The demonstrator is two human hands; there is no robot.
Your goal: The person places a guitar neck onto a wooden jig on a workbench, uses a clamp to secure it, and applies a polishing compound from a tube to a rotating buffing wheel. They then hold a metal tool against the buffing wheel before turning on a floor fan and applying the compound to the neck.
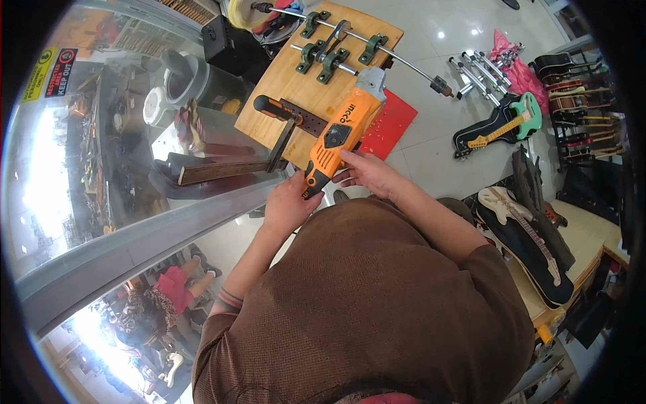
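In front of my body I hold an orange and black angle grinder (344,122), its grey metal gear head pointing away from me. My left hand (288,204) is wrapped round its dark rear end. Against the right side of the casing, my right hand (369,172) has its thumb on top and its fingers curled underneath, partly hidden. The tool lies over the near right edge of a wooden board table (262,121). Left of it, a bar clamp (286,138) with a black and orange handle is fixed at the table's near edge.
A steel shaft (404,59) in green bearing blocks (372,49), with a belt, crosses the table. A red sheet (397,121) lies right of the table. Guitars (528,121) stand and lie at right. A glass partition (134,249) runs along my left, near a grey bin (195,84).
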